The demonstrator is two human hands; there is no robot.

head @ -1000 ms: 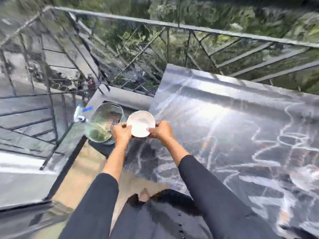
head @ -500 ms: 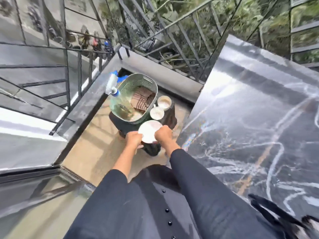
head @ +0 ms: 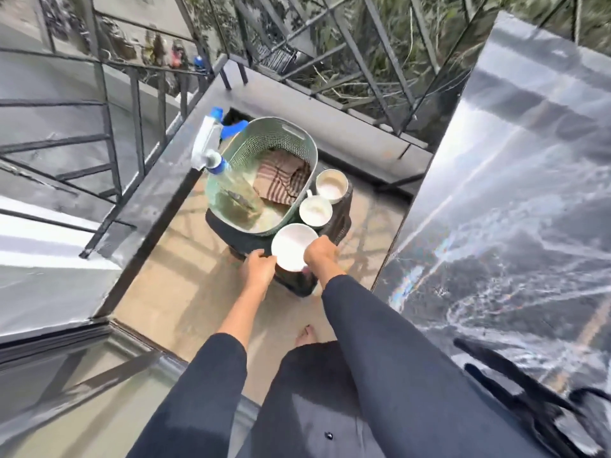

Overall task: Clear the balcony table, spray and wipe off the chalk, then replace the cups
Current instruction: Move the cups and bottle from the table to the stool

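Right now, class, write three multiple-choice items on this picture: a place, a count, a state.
1. The striped cloth lies: A in the basket; B on the table; C on the floor.
2. White cups in view: A two; B three; C five.
3. The nearest cup is: A tipped over; B in the basket; C held by both hands.
Key: A, it shows inside the basket's wall; B, two stand beside the basket, one is held; C, left hand and right hand grip it.

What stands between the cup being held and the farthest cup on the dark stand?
A third white cup, beside the basket, sits beyond the held cup; the head view shows it.
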